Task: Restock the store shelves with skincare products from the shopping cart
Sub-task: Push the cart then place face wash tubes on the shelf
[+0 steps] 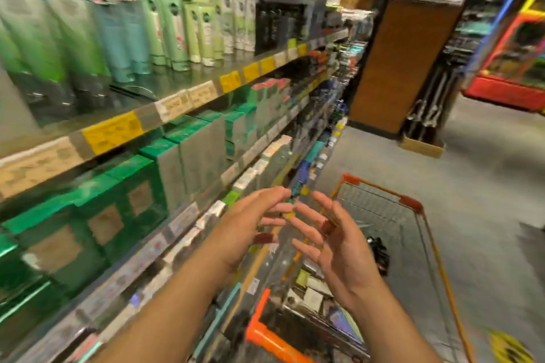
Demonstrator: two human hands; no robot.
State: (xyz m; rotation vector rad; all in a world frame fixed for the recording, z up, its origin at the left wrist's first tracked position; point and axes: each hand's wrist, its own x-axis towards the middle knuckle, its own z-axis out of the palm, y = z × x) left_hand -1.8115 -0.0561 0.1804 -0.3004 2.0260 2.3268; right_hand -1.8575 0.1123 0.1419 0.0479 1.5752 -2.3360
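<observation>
Both arms are out in front, raised over the near end of the shopping cart [383,215]. The left hand [250,224] has its fingers spread and only slightly bent, holding nothing. The right hand [333,242] faces it, palm turned inward, fingers loose and apart, empty too. The two hands are near each other, fingertips almost meeting, though the blur makes it hard to say whether they touch.

Below them, in the cart's wire basket with its orange rim, lies a jumble of small skincare products [312,289], white and pale green packs, details too smeared to read. The orange handle [274,339] sits at the near edge.

Along the left run the store shelves [182,103], edged with yellow and white price tags. Green and teal tubes [124,32] stand on the upper shelf; green boxes [124,194] fill the one beneath. Far right, a brown pillar [398,68] rises from the grey floor.
</observation>
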